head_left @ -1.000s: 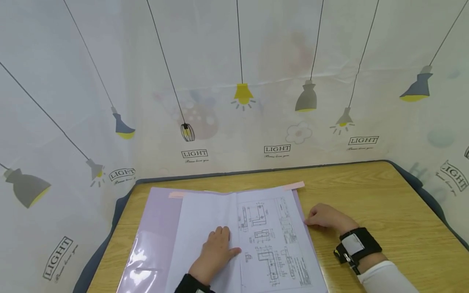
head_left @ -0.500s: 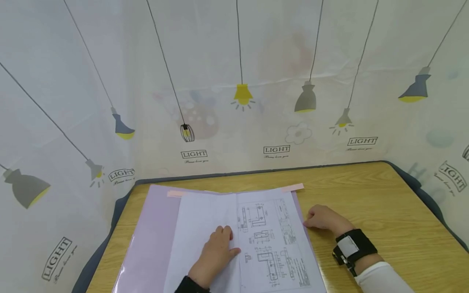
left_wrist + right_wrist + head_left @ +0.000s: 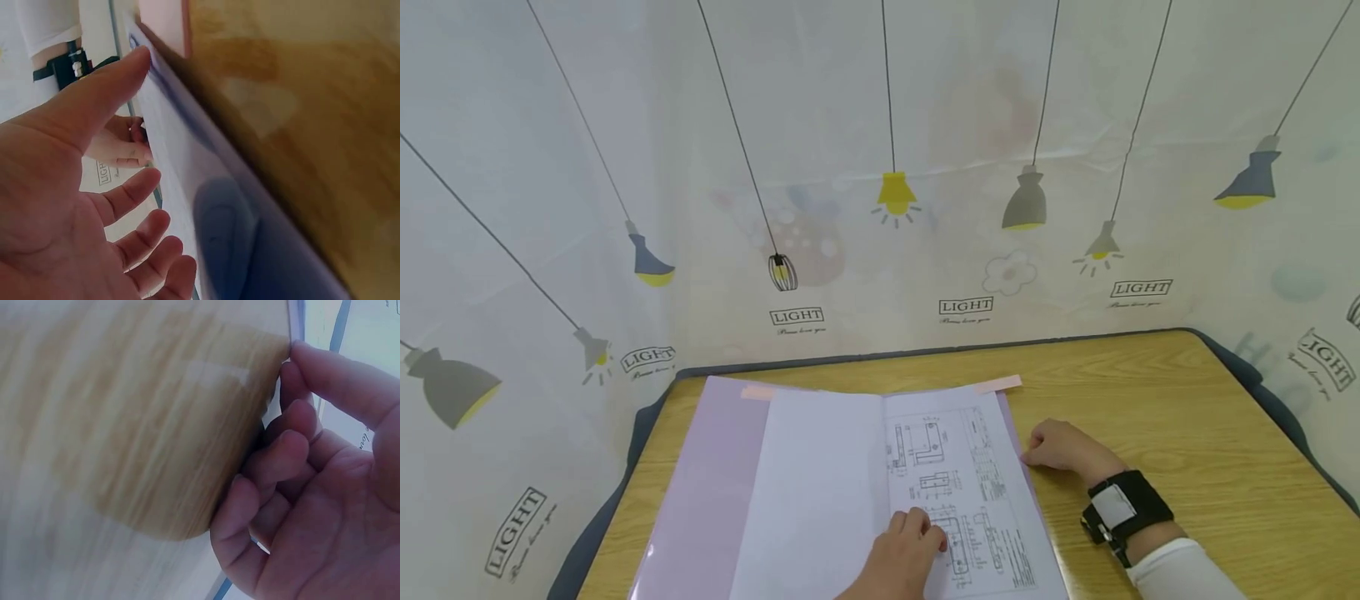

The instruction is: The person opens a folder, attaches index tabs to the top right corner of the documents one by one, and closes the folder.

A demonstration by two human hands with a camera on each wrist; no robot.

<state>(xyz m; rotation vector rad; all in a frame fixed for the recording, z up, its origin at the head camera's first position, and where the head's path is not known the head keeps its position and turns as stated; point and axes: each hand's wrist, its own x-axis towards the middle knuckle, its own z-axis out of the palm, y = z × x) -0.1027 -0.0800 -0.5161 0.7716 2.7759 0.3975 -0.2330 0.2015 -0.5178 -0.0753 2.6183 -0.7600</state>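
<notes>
A purple folder (image 3: 718, 467) lies spread on the wooden table, with a blank white page (image 3: 820, 492) on its left side. On its right side is a sheet with a technical drawing (image 3: 992, 517). My left hand (image 3: 902, 554) is over the lower part of the sheets, across the fold and the drawing's left edge. Its fingers are relaxed and slightly bent in the left wrist view, holding nothing. My right hand (image 3: 1067, 448) is at the folder's right edge; in the right wrist view, thumb and forefinger pinch that edge while the other fingers curl against the table.
Peach tabs (image 3: 1000, 384) stick out along the folder's top edge. The wooden table (image 3: 1157, 400) extends to the right of the folder. Behind it hangs a pale backdrop (image 3: 865, 108) printed with lamps.
My left hand has moved right and toward me, from the blank page onto the fold and the drawing sheet. The right hand stays at the folder's edge.
</notes>
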